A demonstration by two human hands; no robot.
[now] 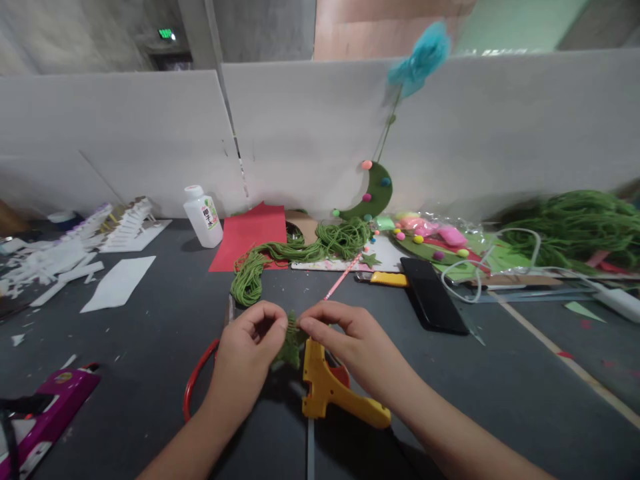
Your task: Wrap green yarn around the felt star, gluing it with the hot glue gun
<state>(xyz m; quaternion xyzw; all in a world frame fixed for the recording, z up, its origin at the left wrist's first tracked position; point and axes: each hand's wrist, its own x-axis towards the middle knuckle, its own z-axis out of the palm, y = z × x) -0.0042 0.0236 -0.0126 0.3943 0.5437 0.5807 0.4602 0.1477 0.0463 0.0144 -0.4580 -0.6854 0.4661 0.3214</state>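
Observation:
Between my two hands is a small green piece (289, 348) that looks wrapped in yarn; its pointed outline is partly covered by my fingers. My left hand (255, 350) pinches its left side between thumb and forefinger. On its upper right, my right hand (345, 327) is closed in a pinch, and whether it grips the piece itself or a strand of yarn is too small to tell. Just below my right hand, a yellow hot glue gun (320, 387) lies on the dark table with a glue stick (311, 447) out of its back. Red-handled scissors (197, 380) rest partly beneath my left hand.
Behind my hands lie green yarn (300, 250), red paper (250, 233), a yellow utility knife (390, 279) and a black phone (433, 293). A white bottle (203, 217) stands left. A green moon decoration (377, 193) leans on the partition. A purple tool (55, 407) lies front left.

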